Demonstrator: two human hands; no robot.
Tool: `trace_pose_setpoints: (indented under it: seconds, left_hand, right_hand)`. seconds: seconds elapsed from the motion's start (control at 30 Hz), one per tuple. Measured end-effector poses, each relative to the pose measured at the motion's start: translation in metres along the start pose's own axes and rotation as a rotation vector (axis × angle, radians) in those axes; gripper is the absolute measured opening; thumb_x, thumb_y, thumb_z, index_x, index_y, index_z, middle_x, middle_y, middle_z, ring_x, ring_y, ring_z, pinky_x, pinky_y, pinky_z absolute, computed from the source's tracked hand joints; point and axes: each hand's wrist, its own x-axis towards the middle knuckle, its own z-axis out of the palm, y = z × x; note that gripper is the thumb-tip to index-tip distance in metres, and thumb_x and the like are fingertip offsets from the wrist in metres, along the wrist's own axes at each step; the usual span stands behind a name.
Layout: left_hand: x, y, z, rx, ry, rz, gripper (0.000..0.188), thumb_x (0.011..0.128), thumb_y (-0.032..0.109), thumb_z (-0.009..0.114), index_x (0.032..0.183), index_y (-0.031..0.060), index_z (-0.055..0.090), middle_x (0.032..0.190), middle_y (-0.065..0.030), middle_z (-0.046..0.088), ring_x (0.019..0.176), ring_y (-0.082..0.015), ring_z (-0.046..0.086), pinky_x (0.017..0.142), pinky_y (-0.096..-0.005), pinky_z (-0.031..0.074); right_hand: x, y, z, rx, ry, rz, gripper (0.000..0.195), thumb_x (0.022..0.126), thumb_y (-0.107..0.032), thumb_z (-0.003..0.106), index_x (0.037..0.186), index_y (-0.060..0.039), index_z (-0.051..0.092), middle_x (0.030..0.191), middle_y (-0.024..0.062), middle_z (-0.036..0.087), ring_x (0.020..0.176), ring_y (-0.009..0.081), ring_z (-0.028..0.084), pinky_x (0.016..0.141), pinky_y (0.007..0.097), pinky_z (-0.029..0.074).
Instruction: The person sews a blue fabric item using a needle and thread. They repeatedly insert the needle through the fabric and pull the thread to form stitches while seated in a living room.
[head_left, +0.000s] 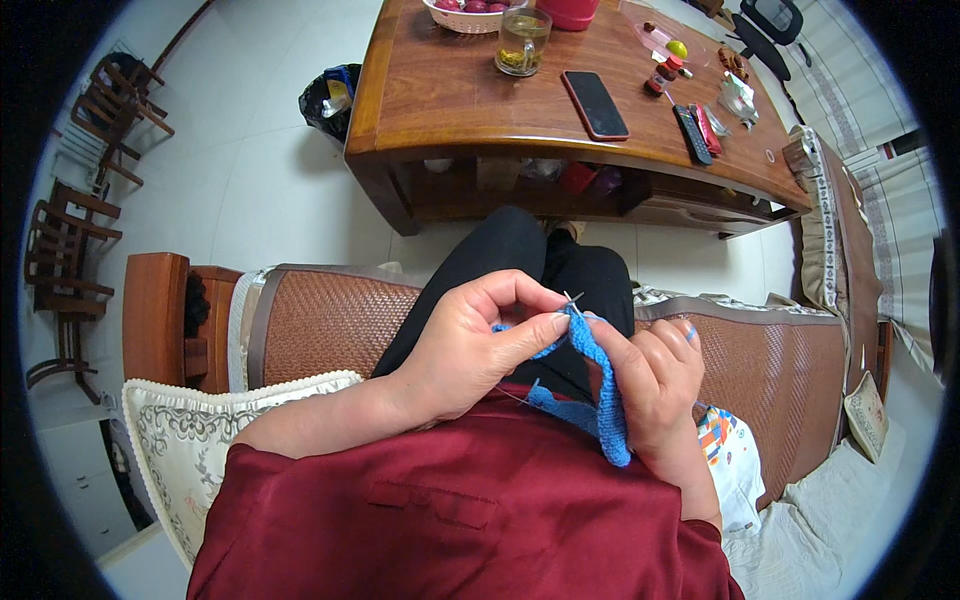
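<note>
My left hand (480, 341) pinches the top of a narrow strip of blue knitting (613, 412) between thumb and index finger. The tips of two thin knitting needles (573, 298) cross just above that pinch. On the other side, my right hand (654, 375) has its thumb and index finger against the work, with the other fingers curled. Blue yarn is wrapped round one right finger. From the hands the strip hangs down, folds near my maroon shirt (450, 495) and turns back to the left. Much of the needles' length is hidden by my hands and the knitting.
Ahead stands a wooden coffee table (450, 112) with a phone (596, 105), a glass mug (523, 41), a remote control (691, 133) and a small bottle (661, 76). A lined bin (328, 101) is at its left. A cushion (176, 442) and a printed cloth bag (739, 469) flank me on the sofa.
</note>
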Motion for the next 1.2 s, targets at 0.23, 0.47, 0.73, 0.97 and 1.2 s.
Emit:
trace_pose_setpoints:
  seconds: [0.23,0.47,0.73,0.97,1.2]
  left_hand:
    - [0.001,-0.006,0.001,0.385,-0.077,0.317,0.009,0.089,0.004,0.061,0.097,-0.0002,0.063,0.091,-0.0016,0.057,0.083,-0.0067,0.058,0.072,-0.0208,0.047]
    - [0.001,-0.003,-0.003,0.358,0.042,0.420,0.011,0.088,0.003,0.063,0.098,0.0001,0.062,0.089,-0.0013,0.055,0.076,-0.0058,0.053,0.069,-0.0198,0.045]
    - [-0.003,0.009,-0.008,0.461,-0.006,0.387,0.013,0.089,0.004,0.061,0.101,0.0006,0.063,0.096,-0.0037,0.057,0.089,-0.0094,0.054,0.080,-0.0229,0.043]
    - [-0.006,0.009,-0.007,0.365,-0.116,0.218,0.014,0.090,0.007,0.061,0.100,-0.0001,0.067,0.094,-0.0033,0.059,0.087,-0.0080,0.055,0.077,-0.0212,0.044]
    - [-0.006,0.003,-0.008,0.240,-0.015,0.147,0.008,0.086,0.004,0.065,0.093,0.0005,0.069,0.090,-0.0049,0.061,0.084,-0.0107,0.056,0.077,-0.0224,0.045]
  right_hand:
    - [0.030,0.009,0.015,0.597,-0.120,0.118,0.061,0.065,-0.040,0.080,0.107,-0.0035,0.056,0.089,0.0108,0.059,0.078,0.0293,0.056,0.066,0.0381,0.042]
    - [0.013,0.004,0.011,0.207,0.157,0.053,0.041,0.062,-0.024,0.077,0.101,-0.0123,0.068,0.066,0.0004,0.047,0.058,0.0183,0.046,0.053,0.0321,0.033]
    - [0.002,0.003,0.009,0.419,0.095,0.109,0.039,0.062,-0.008,0.073,0.101,-0.0106,0.068,0.069,0.0006,0.052,0.060,0.0180,0.051,0.054,0.0322,0.037]
    - [0.010,0.002,0.008,0.327,0.171,0.012,0.034,0.064,-0.013,0.072,0.098,-0.0116,0.068,0.071,0.0010,0.053,0.063,0.0193,0.052,0.056,0.0325,0.038]
    - [0.003,-0.005,0.001,0.053,0.073,-0.021,0.041,0.066,-0.012,0.063,0.107,-0.0093,0.067,0.067,-0.0017,0.048,0.057,0.0145,0.047,0.051,0.0297,0.035]
